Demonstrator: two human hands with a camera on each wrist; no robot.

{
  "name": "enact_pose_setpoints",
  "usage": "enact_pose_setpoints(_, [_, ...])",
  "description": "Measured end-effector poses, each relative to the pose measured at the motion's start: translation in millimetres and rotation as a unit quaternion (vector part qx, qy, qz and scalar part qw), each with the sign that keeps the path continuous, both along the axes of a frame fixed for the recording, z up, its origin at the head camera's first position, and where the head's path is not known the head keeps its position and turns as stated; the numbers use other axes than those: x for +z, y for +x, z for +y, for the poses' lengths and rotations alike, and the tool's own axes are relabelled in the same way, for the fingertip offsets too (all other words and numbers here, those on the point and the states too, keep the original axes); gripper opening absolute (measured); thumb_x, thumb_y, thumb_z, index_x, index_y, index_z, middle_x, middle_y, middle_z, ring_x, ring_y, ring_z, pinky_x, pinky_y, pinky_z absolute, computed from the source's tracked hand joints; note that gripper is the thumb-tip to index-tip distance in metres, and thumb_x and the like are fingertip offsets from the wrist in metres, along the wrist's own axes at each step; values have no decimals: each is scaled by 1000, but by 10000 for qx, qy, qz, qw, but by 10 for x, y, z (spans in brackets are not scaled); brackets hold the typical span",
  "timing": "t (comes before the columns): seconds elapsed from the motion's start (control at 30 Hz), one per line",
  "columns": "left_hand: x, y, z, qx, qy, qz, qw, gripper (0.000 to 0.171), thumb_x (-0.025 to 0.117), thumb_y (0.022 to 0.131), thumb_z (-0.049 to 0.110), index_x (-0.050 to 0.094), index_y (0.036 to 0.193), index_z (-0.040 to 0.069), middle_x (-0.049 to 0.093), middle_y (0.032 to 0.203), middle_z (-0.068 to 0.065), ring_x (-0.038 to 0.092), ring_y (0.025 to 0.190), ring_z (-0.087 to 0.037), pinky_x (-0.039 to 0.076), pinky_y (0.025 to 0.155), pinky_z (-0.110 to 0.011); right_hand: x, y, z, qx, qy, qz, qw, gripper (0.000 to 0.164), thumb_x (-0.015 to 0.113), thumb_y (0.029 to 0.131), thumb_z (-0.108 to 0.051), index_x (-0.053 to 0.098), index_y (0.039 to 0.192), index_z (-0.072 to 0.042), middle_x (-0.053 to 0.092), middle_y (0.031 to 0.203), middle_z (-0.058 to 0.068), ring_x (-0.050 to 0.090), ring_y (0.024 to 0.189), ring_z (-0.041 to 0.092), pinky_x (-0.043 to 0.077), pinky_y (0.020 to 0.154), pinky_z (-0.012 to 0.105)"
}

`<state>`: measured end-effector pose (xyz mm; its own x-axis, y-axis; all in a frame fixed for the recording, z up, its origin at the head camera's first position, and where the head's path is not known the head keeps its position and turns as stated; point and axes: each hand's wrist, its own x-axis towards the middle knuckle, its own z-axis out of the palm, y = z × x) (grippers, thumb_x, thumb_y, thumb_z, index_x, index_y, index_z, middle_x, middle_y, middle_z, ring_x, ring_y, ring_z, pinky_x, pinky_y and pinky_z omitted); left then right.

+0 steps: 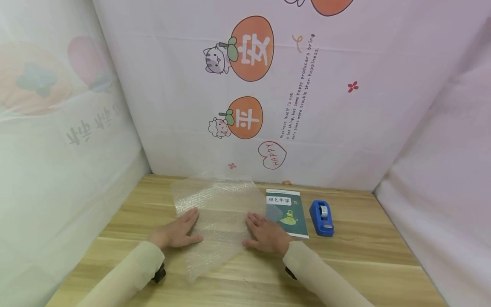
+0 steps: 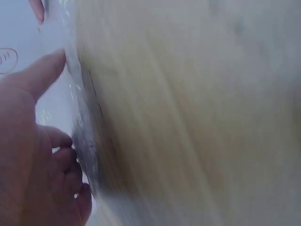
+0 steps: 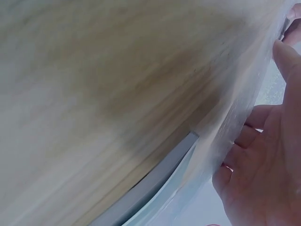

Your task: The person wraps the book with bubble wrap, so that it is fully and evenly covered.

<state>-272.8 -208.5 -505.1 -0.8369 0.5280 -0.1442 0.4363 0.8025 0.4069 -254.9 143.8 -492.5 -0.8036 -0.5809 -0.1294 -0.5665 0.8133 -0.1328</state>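
Observation:
A clear sheet of bubble wrap (image 1: 218, 221) lies spread on the wooden table, its far edge reaching the back wall cloth. My left hand (image 1: 180, 230) rests on its left edge with fingers extended. On the right edge rests my right hand (image 1: 266, 233), fingers also extended. Both wrist views show the left hand (image 2: 42, 127) and the right hand (image 3: 263, 146) touching the sheet from above. Just beyond the right hand is a green notebook (image 1: 295, 219) with a white label; a corner of the sheet overlaps its left side.
A blue tape dispenser (image 1: 322, 218) holding a roll of tape stands right of the notebook. White printed cloth (image 1: 326, 119) hangs behind the table (image 1: 364, 256), with more cloth on the left and right sides.

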Motion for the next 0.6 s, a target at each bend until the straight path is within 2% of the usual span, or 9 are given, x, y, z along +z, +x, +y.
enact_pose_setpoints(0.27, [34, 140, 155, 317, 96, 19, 9995, 95, 61, 105, 49, 21, 159, -18, 13, 171, -38, 15, 161, -53, 19, 132, -62, -3, 41, -89, -104, -71, 44, 9999, 85, 51, 106, -59, 36, 162, 2, 35, 171, 19, 33, 161, 34, 33, 130, 48])
enact_pose_setpoints(0.43, [16, 181, 226, 599, 141, 23, 9981, 95, 61, 105, 48, 21, 159, -19, 12, 170, -39, 14, 161, -53, 18, 132, -62, -14, 44, -138, -75, -87, 160, 9998, 84, 51, 106, -59, 37, 161, 3, 36, 171, 20, 35, 160, 35, 35, 129, 48])
enact_pose_setpoints(0.6, [-12, 219, 289, 862, 139, 114, 9961, 94, 61, 105, 46, 22, 157, -22, 14, 169, -41, 15, 160, -54, 19, 133, -60, -33, 25, -194, -94, 28, 84, 9999, 85, 49, 106, -60, 34, 163, 2, 33, 172, 18, 32, 161, 33, 32, 131, 47])
